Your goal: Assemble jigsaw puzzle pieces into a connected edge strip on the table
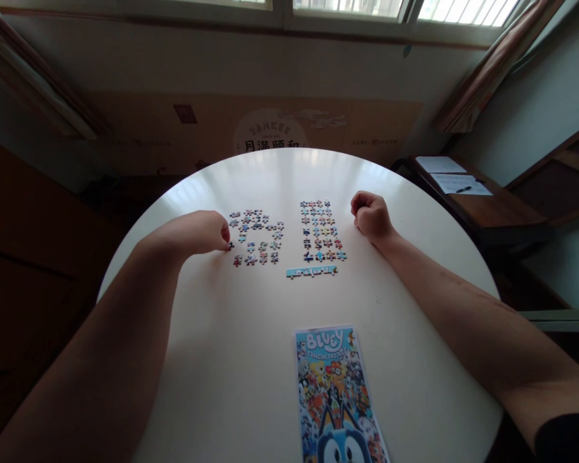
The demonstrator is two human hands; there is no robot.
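left hand (207, 230) pinched a puzzle piece (231, 245), nine o'clock from the loose pieces (258, 226) — right hand (371, 215) lay fisted, three o'clock from the piece rows (324, 231).

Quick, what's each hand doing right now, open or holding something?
Left hand: fingertips at a jigsaw piece; gripping or just touching, I can't tell.
Right hand: closed in a fist, nothing visible in it.
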